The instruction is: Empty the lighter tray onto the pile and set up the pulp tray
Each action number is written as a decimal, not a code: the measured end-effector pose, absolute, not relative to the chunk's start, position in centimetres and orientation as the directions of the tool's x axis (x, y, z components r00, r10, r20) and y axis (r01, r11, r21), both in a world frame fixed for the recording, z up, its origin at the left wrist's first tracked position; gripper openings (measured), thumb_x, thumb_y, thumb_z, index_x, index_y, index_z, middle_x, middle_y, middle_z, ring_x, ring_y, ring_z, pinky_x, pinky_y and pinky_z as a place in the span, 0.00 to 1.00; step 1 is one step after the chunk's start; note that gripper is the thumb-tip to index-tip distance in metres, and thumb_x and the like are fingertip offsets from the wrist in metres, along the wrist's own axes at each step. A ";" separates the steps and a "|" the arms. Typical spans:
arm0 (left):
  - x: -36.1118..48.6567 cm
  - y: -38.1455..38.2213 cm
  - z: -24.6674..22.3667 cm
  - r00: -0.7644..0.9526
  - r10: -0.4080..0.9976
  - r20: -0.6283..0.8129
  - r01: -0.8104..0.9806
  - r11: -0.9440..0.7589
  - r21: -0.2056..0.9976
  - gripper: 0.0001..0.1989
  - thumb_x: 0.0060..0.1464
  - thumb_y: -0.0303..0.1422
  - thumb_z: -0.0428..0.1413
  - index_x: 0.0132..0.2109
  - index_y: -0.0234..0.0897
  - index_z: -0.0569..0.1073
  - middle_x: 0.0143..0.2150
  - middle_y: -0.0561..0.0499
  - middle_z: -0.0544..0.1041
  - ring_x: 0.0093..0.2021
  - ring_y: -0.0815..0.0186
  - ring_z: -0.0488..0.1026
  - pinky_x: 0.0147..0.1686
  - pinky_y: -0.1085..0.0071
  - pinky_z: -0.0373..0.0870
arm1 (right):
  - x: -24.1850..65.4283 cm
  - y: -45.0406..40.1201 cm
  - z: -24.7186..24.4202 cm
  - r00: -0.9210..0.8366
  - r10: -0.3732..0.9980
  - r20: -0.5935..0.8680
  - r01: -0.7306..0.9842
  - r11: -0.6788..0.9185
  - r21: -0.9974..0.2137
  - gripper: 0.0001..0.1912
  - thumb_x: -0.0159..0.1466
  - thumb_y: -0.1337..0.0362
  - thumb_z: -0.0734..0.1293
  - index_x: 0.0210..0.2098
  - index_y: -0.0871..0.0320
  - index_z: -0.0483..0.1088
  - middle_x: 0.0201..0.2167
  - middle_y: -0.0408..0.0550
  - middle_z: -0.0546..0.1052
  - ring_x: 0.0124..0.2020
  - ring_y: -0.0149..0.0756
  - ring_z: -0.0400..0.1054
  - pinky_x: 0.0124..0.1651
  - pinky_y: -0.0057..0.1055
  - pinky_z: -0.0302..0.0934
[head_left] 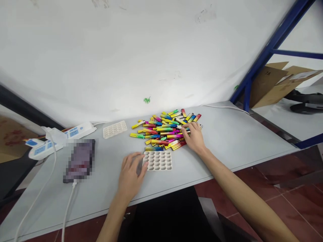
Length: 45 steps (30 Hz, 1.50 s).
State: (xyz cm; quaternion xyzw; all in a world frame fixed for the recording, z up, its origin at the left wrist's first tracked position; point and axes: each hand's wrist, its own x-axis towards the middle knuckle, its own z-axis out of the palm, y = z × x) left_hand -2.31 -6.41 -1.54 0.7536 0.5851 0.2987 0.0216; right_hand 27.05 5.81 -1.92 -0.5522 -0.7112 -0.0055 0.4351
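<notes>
A heap of shiny, multicoloured lighters (161, 129) lies on the table before the wall. My right hand (194, 137) reaches into the heap's right side, thumb and fingertips closed around a lighter (179, 127) that is partly hidden. Just in front of the heap sits a white tray (157, 169) with rows of oval holes, none holding a lighter. My left hand (131, 174) is at the tray's left edge, fingers bent and apart, thumb at the rim. One blue and yellow lighter (154, 149) lies along the tray's back edge.
A second white holed tray (115, 129) lies at the back left. Further left are a power strip (75, 131), a blurred phone (80, 160) and its white charging cable (67, 210). A blue metal frame (262, 50) and cardboard boxes (267, 84) stand on the right.
</notes>
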 end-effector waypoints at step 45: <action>-1.8 -6.8 -1.9 0.218 0.923 0.318 0.865 -0.333 0.375 0.21 0.57 0.44 0.61 0.54 0.43 0.71 0.58 0.46 0.72 0.58 0.52 0.67 0.55 0.53 0.69 | 19.5 3.8 1.7 -0.644 0.676 0.357 0.539 0.733 -0.416 0.05 0.63 0.63 0.69 0.38 0.57 0.72 0.42 0.52 0.74 0.45 0.44 0.65 0.46 0.40 0.64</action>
